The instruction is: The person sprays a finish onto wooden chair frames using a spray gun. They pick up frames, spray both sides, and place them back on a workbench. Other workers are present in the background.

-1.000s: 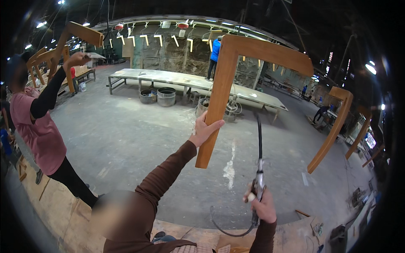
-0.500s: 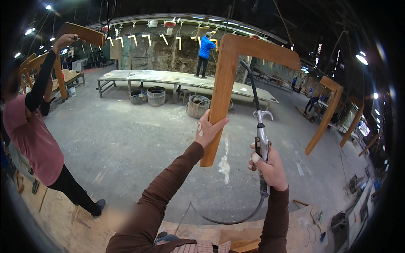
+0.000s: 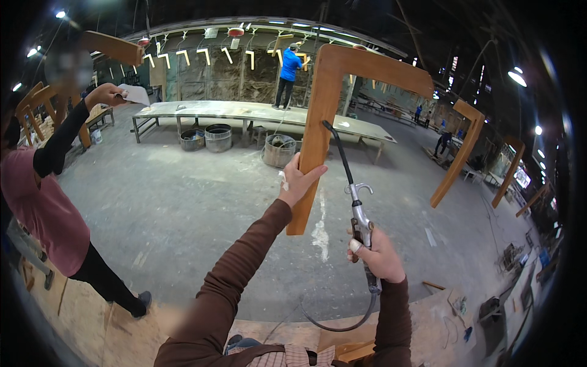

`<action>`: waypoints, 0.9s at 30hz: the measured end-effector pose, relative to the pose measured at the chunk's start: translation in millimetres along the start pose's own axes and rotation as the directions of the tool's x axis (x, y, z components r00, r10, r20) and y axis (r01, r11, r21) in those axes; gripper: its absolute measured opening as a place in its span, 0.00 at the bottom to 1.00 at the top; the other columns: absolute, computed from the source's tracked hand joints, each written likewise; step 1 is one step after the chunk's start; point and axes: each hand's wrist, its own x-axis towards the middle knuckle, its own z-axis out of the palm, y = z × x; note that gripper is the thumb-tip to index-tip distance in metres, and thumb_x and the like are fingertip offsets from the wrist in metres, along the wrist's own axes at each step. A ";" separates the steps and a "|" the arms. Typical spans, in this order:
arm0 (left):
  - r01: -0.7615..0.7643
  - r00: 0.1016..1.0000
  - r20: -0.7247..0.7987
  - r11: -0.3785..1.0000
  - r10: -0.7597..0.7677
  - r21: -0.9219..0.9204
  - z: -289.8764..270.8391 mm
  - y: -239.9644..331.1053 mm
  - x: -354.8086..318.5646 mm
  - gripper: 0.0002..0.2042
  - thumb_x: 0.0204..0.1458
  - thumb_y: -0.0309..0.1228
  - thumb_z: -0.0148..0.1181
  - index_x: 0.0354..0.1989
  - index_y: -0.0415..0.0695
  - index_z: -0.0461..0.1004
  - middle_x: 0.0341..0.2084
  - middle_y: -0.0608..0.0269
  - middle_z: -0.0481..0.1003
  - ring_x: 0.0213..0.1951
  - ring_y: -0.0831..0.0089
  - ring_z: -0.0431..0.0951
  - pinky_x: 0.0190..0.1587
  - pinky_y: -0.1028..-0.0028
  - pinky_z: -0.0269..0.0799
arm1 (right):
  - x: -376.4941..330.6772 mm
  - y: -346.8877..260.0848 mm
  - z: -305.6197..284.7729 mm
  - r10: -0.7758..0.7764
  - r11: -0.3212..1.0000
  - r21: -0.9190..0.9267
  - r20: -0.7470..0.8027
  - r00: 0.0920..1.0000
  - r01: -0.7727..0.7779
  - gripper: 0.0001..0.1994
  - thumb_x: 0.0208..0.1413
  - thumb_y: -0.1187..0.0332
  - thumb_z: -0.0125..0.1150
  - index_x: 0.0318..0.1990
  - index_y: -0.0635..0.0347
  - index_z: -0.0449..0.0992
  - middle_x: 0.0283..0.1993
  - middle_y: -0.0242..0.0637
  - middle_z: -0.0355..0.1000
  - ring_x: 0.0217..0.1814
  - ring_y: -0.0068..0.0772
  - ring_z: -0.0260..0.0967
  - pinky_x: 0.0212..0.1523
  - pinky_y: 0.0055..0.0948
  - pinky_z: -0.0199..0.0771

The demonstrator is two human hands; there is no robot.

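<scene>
My left hand [image 3: 301, 181] is closed round the lower part of an L-shaped brown wooden piece [image 3: 323, 113], whose long leg stands nearly upright and whose short arm reaches right at the top. In my right hand [image 3: 380, 252] is a silver air blow gun [image 3: 359, 214], gripped by its handle. Its long dark nozzle points up and left, the tip appearing close to the long leg; whether it touches, I cannot tell. A dark hose [image 3: 342, 328] hangs in a loop from the gun's lower end. White tape wraps my right thumb.
A co-worker in a pink shirt [image 3: 49, 208] stands at left, holding a pale sheet [image 3: 136, 95] near a hanging wooden piece [image 3: 113, 48]. More wooden pieces [image 3: 460, 153] hang at right. A long low table [image 3: 244, 110] crosses the back, with buckets [image 3: 218, 138] by it and a person in blue [image 3: 287, 67] on top.
My right hand has shifted left and slightly down, bringing the nozzle tip to the wooden piece's long leg. The co-worker's raised hand has come lower, and the pale sheet now shows.
</scene>
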 end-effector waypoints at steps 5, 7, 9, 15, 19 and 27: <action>0.009 0.995 0.101 0.997 -0.001 -0.081 -15.3 -1.4 31.5 0.21 0.44 0.36 0.70 0.44 0.40 0.70 0.34 0.66 0.75 0.34 0.81 0.73 0.37 0.77 0.70 | -1.2 4.2 -1.9 0.004 0.999 0.046 0.055 0.998 -0.007 0.13 0.56 0.72 0.53 0.47 0.68 0.65 0.31 0.33 0.66 0.30 0.23 0.67 0.33 0.26 0.70; 0.029 0.989 0.145 0.994 -0.014 -0.101 -19.5 -2.4 42.3 0.22 0.45 0.35 0.70 0.46 0.41 0.70 0.36 0.68 0.75 0.35 0.82 0.73 0.38 0.78 0.70 | -1.3 3.6 -3.0 0.036 0.996 0.085 0.077 0.996 -0.042 0.15 0.57 0.72 0.53 0.49 0.71 0.63 0.32 0.36 0.67 0.32 0.26 0.69 0.34 0.27 0.71; 0.040 0.986 0.168 0.987 -0.013 -0.154 -23.7 -4.3 49.4 0.21 0.45 0.34 0.69 0.47 0.42 0.70 0.36 0.69 0.74 0.35 0.83 0.73 0.38 0.78 0.70 | -1.6 2.2 -2.5 0.034 0.992 0.116 0.079 0.996 -0.043 0.15 0.57 0.72 0.53 0.49 0.71 0.62 0.32 0.36 0.67 0.33 0.26 0.69 0.35 0.28 0.71; 0.059 0.984 0.175 0.993 -0.041 -0.097 -47.2 -10.0 67.0 0.20 0.47 0.32 0.68 0.47 0.42 0.69 0.36 0.70 0.73 0.36 0.83 0.73 0.39 0.79 0.71 | -3.3 -0.8 2.3 -0.003 0.983 0.181 0.059 0.998 -0.008 0.15 0.57 0.72 0.53 0.49 0.70 0.62 0.32 0.36 0.68 0.33 0.27 0.69 0.35 0.28 0.71; 0.144 0.955 0.279 0.979 -0.100 -0.141 -67.3 -15.1 81.8 0.22 0.52 0.41 0.62 0.51 0.42 0.66 0.40 0.62 0.73 0.39 0.73 0.77 0.40 0.74 0.74 | -5.0 -0.8 0.3 -0.045 0.977 0.209 0.042 0.998 0.035 0.15 0.57 0.72 0.54 0.49 0.70 0.62 0.32 0.37 0.69 0.33 0.27 0.70 0.35 0.29 0.72; 0.682 0.646 0.763 0.424 0.033 -0.595 -82.3 7.4 44.1 0.47 0.43 0.72 0.42 0.62 0.43 0.55 0.35 0.48 0.72 0.25 0.67 0.75 0.30 0.70 0.72 | -23.3 -33.4 21.8 -0.007 0.947 0.320 -0.038 0.999 0.018 0.18 0.53 0.70 0.58 0.48 0.69 0.63 0.31 0.38 0.69 0.32 0.30 0.71 0.34 0.30 0.73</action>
